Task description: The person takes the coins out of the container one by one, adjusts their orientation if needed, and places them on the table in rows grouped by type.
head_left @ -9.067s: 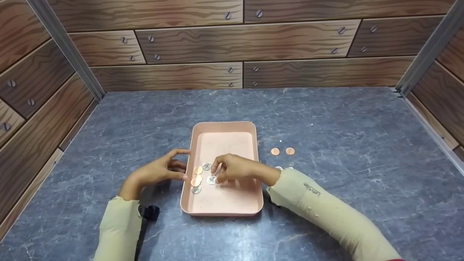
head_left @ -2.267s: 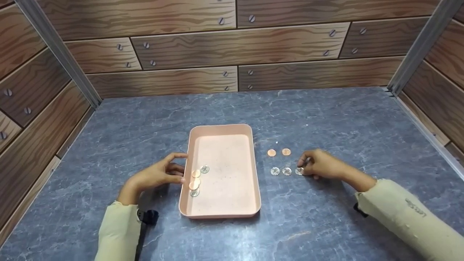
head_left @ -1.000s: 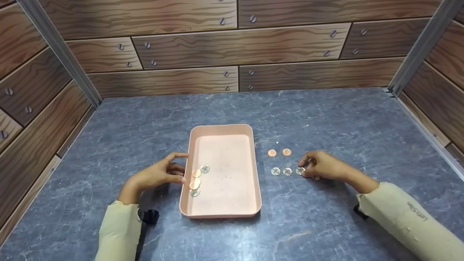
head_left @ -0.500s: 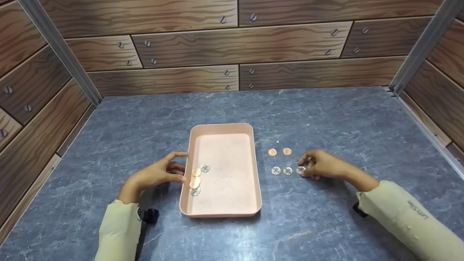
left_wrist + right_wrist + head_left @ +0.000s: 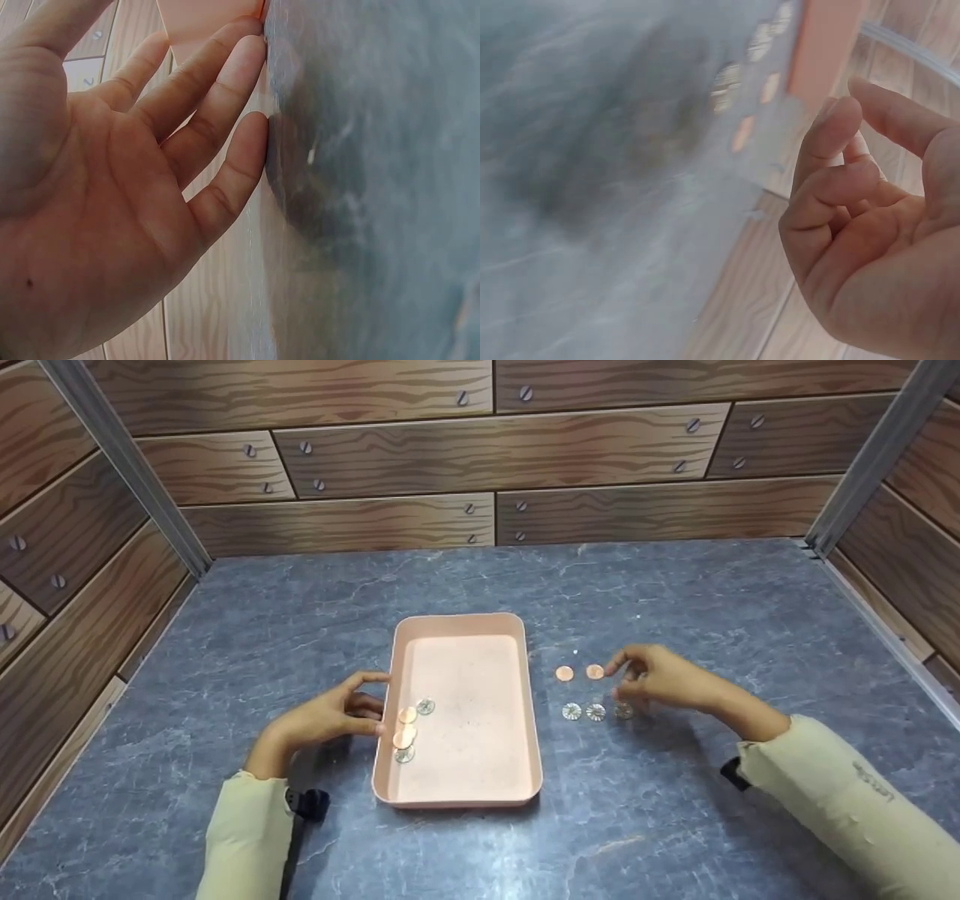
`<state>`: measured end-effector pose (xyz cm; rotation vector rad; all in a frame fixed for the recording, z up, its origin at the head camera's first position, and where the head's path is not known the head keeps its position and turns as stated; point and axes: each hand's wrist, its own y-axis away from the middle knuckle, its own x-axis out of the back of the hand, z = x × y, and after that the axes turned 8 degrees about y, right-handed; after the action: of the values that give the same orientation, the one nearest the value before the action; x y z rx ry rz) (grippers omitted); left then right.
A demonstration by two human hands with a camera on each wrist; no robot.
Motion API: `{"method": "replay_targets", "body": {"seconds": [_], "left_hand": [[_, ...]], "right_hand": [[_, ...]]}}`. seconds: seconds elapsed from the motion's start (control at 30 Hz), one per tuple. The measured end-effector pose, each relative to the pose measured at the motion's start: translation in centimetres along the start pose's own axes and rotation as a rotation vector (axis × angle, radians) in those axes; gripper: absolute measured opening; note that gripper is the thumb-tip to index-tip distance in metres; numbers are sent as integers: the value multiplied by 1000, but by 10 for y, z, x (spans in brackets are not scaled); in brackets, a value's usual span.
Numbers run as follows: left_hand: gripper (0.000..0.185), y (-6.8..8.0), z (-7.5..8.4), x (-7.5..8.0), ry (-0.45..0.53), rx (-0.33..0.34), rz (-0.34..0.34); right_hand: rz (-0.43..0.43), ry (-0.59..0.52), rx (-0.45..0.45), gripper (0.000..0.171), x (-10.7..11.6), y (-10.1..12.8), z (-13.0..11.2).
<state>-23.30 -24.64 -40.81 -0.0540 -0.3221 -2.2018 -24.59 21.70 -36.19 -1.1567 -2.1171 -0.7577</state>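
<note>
A pink tray (image 5: 457,619) stands mid-table with two copper coins (image 5: 406,726) and two silver coins (image 5: 426,706) by its left wall. My left hand (image 5: 364,709) rests against that wall from outside, fingers fairly straight; the left wrist view shows the fingers (image 5: 217,97) pressing on the tray (image 5: 202,15). Right of the tray lie two copper coins (image 5: 579,673) and a row of three silver coins (image 5: 596,712). My right hand (image 5: 621,681) hovers just above the row's right end, fingers loosely curled and holding nothing (image 5: 840,187).
The grey marbled tabletop (image 5: 675,585) is boxed in by wood-pattern walls (image 5: 480,450) at the back and on both sides, with metal corner posts (image 5: 127,465). A black wrist strap (image 5: 309,802) lies by my left sleeve.
My right hand brought a silver coin from the tray to the table, set it as the third in the row, and has now lifted up and back off it. The left hand stayed still.
</note>
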Motion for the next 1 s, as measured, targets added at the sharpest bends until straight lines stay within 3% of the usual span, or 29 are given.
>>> {"method": "replay_targets", "body": {"seconds": [0.37,0.77,1.0], "left_hand": [[80,-3,3,-1,3,-1,-3],[81,-1,1,1,-3,-2,7],[81,1,0,1,-7,2,3]], "right_hand": [[-13,43,98,29,0,-14,-58],[-83,50,209,29,-28,-39,-112],[-96,20,233,28,-45,-54,-128]]}}
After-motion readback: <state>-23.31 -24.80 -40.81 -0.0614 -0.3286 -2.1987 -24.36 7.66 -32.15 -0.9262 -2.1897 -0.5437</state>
